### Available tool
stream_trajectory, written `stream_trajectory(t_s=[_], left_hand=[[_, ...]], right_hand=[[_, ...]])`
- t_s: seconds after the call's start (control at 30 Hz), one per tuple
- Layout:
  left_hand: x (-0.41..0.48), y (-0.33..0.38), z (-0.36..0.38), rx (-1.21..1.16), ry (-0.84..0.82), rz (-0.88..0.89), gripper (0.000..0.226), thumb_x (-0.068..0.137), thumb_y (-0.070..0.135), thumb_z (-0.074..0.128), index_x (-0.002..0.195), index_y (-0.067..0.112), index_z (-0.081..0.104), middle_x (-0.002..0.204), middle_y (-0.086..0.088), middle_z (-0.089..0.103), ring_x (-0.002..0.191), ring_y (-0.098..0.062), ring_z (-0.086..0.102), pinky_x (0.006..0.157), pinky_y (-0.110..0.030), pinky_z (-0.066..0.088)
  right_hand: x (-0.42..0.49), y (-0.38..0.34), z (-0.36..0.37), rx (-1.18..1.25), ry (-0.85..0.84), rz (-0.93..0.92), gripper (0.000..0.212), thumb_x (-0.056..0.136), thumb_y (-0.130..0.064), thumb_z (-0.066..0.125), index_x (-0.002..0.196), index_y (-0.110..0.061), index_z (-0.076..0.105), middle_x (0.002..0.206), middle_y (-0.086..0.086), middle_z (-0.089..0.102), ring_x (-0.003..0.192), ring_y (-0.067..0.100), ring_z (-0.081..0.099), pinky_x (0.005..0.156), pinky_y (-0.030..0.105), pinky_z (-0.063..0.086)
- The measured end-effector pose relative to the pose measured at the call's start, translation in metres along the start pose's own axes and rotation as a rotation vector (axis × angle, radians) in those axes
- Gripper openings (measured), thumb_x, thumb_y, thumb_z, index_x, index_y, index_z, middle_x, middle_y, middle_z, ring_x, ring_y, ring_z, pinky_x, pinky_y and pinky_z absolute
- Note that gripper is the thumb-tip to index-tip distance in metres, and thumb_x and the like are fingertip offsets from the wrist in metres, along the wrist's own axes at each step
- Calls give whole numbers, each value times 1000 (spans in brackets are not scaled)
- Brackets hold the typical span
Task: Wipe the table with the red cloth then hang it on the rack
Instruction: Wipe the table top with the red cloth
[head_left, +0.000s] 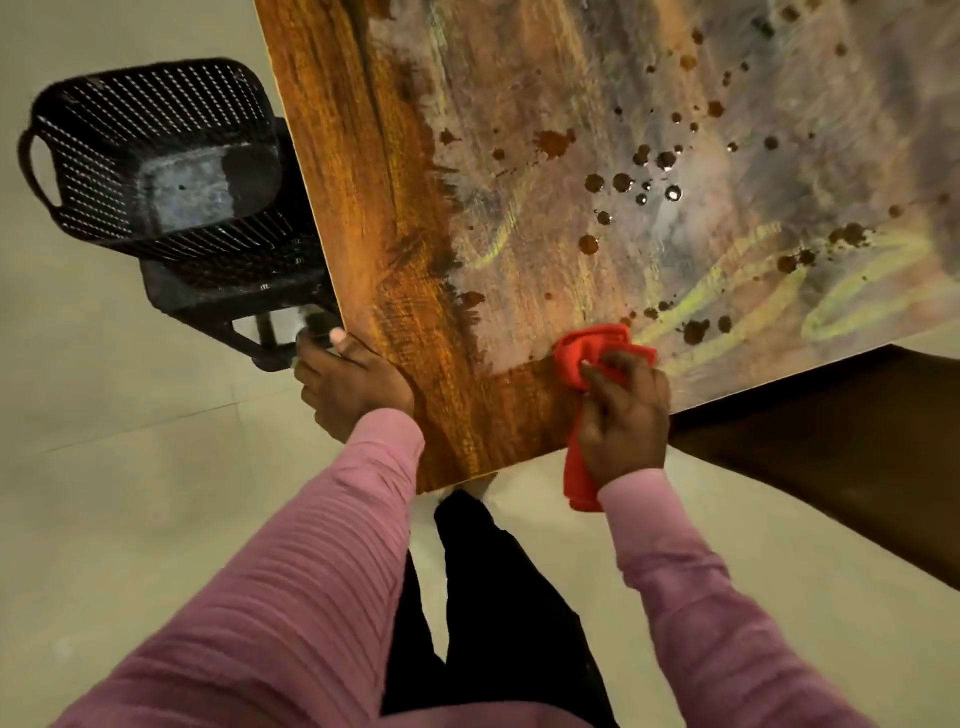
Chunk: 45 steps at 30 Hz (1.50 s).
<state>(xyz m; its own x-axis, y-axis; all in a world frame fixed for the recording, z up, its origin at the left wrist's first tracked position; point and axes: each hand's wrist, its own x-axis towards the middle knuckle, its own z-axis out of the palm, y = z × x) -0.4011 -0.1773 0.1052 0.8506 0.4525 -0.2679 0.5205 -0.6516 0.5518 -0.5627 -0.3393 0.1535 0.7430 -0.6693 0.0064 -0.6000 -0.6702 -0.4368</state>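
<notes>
Black perforated basket (150, 156) on a dark stool (244, 306) just beside the table's left edge; nothing visible inside, only a pale dusty patch on its bottom. No other container in view.

Red cloth (597, 358) bunched on the wooden table (363, 208) near the front edge, pressed down under the right hand (626, 415), fingers curled over and gripping the wad; one tail of the cloth hanging off the table edge below the wrist, past the pink sleeve (675, 571). Left hand (353, 384) well apart from the cloth, clasped over the table's left edge near the front corner, thumb on top, fingers wrapped under, holding nothing else.

Beyond the cloth, greyish smeared film with yellow streaks (727, 291) and many brown droplets (623, 182) across the tabletop; clean wood grain along the left side and front corner. Rack not in view.
</notes>
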Motion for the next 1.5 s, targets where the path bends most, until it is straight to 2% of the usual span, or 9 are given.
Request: stream_trajectory(t_s=[0.3, 0.6, 0.73, 0.87, 1.03, 1.17, 1.27, 1.4, 1.5], left_hand=[[-2, -2, 2, 29, 50, 22, 50, 98, 44, 22, 139, 19, 37, 137, -12, 46, 119, -35, 46, 94, -50, 37], [-1, -3, 4, 61, 67, 38, 50, 98, 45, 23, 137, 19, 39, 135, -13, 48, 115, -37, 49, 90, -51, 39], [-1, -2, 5, 76, 63, 38, 50, 97, 46, 22, 136, 20, 39, 133, -14, 49, 114, -37, 49, 90, -51, 40], [-2, -2, 4, 76, 54, 41, 49, 98, 45, 22, 136, 20, 40, 133, -13, 49, 114, -37, 49, 90, -51, 40], [-3, -1, 3, 73, 48, 46, 47, 98, 44, 23, 135, 21, 40, 133, -13, 49, 116, -36, 49, 92, -50, 39], [-2, -1, 2, 85, 44, 43, 45, 98, 43, 24, 134, 20, 40, 132, -13, 50, 115, -36, 49, 90, -50, 39], [-3, 0, 1, 93, 33, 52, 45, 98, 43, 23, 133, 19, 41, 131, -14, 51, 115, -37, 49, 90, -51, 40], [-3, 1, 1, 107, 11, 44, 44, 98, 42, 23, 130, 18, 43, 130, -14, 51, 114, -37, 50, 90, -50, 40], [-3, 1, 0, 119, -24, 45, 45, 99, 43, 21, 128, 17, 43, 129, -14, 52, 112, -37, 51, 90, -50, 41]], right_hand=[[-62, -40, 25, 72, -214, -345, 38, 70, -14, 60, 106, -11, 72, 115, 16, 63, 99, 34, 51, 87, 37, 46], [1, -23, 11, 118, 25, 131, 38, 73, -16, 50, 101, -10, 74, 115, 20, 60, 103, 43, 50, 89, 55, 44], [-12, -65, 31, 127, -144, -120, 41, 72, -18, 47, 104, -14, 73, 121, 12, 60, 106, 37, 49, 96, 38, 40], [-5, -58, 25, 87, -261, -418, 40, 74, -21, 47, 104, -12, 73, 117, 13, 63, 98, 39, 56, 84, 39, 49], [52, -24, 11, 34, -77, -19, 35, 77, -9, 56, 108, -13, 71, 124, 15, 57, 118, 48, 44, 93, 57, 43], [55, -47, 22, 54, -39, 124, 36, 75, -8, 61, 107, -18, 72, 126, 11, 54, 122, 41, 40, 98, 54, 41], [35, -79, 36, 70, -76, -52, 35, 73, -13, 55, 103, -15, 74, 120, 10, 60, 107, 35, 47, 91, 41, 43], [23, -94, 40, 51, -180, -303, 44, 75, -22, 41, 105, -14, 73, 117, 12, 64, 97, 39, 55, 80, 43, 48], [43, -69, 33, -9, -116, -262, 39, 74, -15, 52, 108, -16, 72, 118, 12, 62, 100, 39, 53, 84, 44, 46]])
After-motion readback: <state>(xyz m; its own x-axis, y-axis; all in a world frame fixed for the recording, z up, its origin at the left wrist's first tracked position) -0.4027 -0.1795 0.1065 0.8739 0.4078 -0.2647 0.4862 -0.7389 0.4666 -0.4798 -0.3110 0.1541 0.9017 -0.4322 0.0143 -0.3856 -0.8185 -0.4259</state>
